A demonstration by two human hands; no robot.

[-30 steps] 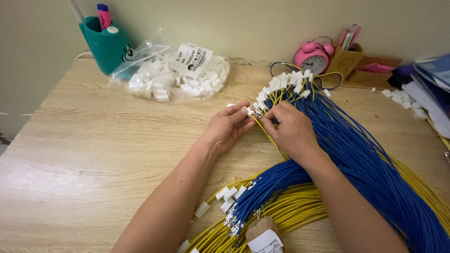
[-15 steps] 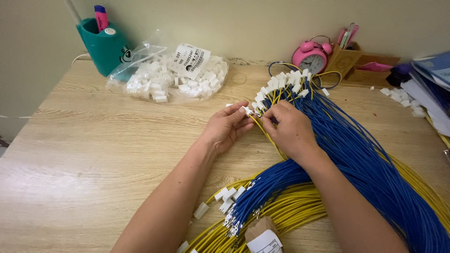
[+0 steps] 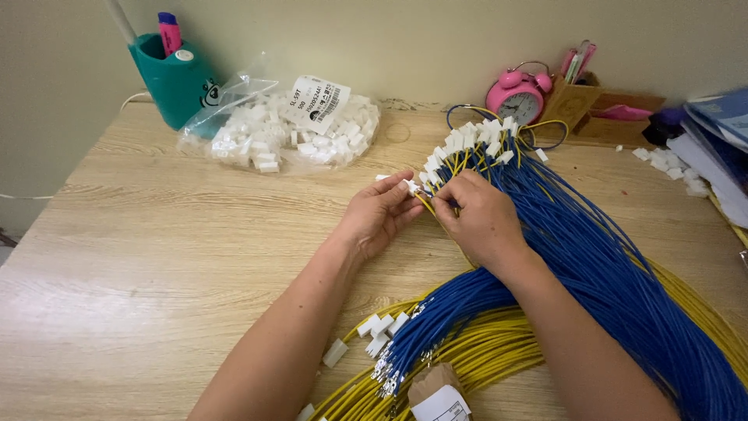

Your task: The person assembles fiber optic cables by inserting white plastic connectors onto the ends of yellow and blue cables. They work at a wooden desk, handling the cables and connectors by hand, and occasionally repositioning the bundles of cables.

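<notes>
View from above a wooden desk (image 3: 156,257). The left hand (image 3: 378,218) pinches a small white plug (image 3: 411,186) between thumb and fingertips. The right hand (image 3: 479,218) is closed around a yellow wire (image 3: 427,205), whose end meets the plug held by the left hand; both hands lie near the middle of the desk, fingertips almost touching. Under and beside the right hand runs a thick bundle of blue wires (image 3: 592,257), curving from the back of the desk toward the near right edge, with a bundle of yellow wires (image 3: 483,355) below it. Wire ends already fitted with white plugs (image 3: 475,140) fan out just beyond the hands. More blue wire ends with bare metal tips (image 3: 393,370) lie by the left forearm, next to a few loose white plugs (image 3: 378,327). At the back stand a clear bag of white plugs (image 3: 288,136), a teal pen holder (image 3: 167,78) and a pink alarm clock (image 3: 516,93).
</notes>
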